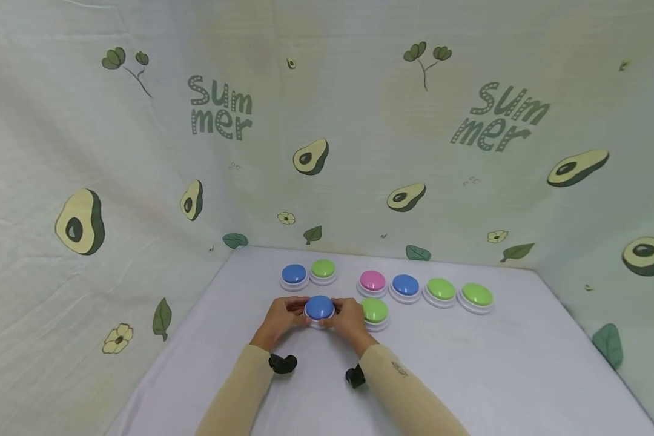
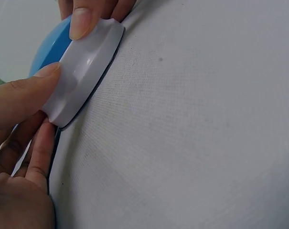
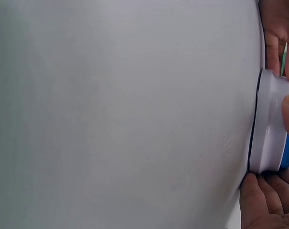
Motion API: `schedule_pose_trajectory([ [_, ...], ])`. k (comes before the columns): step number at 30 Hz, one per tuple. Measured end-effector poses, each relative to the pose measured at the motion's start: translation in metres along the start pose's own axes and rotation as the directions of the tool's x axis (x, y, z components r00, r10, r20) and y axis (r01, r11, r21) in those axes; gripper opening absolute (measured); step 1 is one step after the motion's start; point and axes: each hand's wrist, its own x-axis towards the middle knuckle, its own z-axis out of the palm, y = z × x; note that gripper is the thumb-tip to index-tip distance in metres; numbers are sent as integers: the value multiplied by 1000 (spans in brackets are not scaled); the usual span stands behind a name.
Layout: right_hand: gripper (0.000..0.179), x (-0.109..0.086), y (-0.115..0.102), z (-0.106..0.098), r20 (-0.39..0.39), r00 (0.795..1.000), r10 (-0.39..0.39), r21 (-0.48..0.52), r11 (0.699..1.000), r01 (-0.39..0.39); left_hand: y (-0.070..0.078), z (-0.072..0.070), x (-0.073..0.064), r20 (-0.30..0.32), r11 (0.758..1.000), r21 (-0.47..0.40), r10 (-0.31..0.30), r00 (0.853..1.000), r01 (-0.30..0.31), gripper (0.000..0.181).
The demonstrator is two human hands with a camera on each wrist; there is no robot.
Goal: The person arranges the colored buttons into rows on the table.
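A round push button with a blue dome [image 1: 320,307] and a white base [image 2: 84,67] sits between my two hands on the white tabletop. From its left side my left hand [image 1: 285,316] grips it, thumb on the near face of the base. My right hand [image 1: 350,318] holds the opposite side, its thumb also against the base. In the right wrist view the base [image 3: 270,121] appears flat on the cloth, fingers at both ends. Just right of my right hand stands a green button [image 1: 375,310], its left edge partly hidden by that hand.
Behind are a blue button [image 1: 293,274] and a green button [image 1: 323,268]. Farther right, a pink button [image 1: 372,280], another blue button [image 1: 406,284] and two green buttons [image 1: 441,289] form a row. An avocado-print cloth [image 1: 354,121] hangs around the white table [image 1: 501,369].
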Motion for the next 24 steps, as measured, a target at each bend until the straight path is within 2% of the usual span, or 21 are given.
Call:
schedule_pose_trajectory([
  [9,66,-4,0,2,-28,999,20,15,1000,-19,-1,3,-2,-32,1000,-29,-9,999,8,57],
  [17,64,-8,2,2,-66,998,-15,30,999,17,-1,5,-4,-57,1000,-24,-3,998,1,55],
  [24,64,-14,3,2,-120,993,3,102,995,10,0,5,-6,-66,1000,-16,-1,998,0,54],
])
